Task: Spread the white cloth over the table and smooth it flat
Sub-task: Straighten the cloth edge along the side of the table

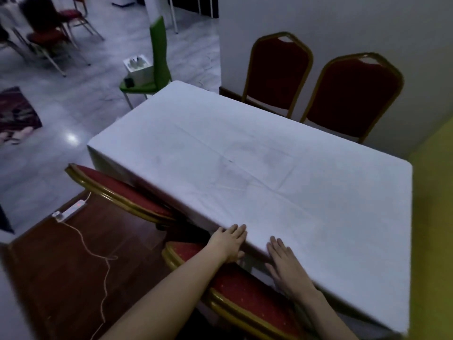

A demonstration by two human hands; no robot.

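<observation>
Writing: none readable anywhere.
Cloth [257,163]: white, covers the whole counter, drapes over its near and left edges; faint fold creases cross the middle, a few small wrinkles near the centre.
Left hand [229,242]: flat, palm down, fingers together and extended, on the cloth at its near edge; fingertips on top, thumb below the edge; holds nothing.
Right hand [284,265]: flat, palm down, fingers slightly spread, pressed on the cloth just right of the left hand; holds nothing.
Arms: both bare, reaching forward over the red chair [247,290] tucked at the cloth's near side.
Far side of cloth: two red chairs [353,94] against the wall.
Left of cloth: green chair [157,57], power strip [69,211] on the floor.
</observation>
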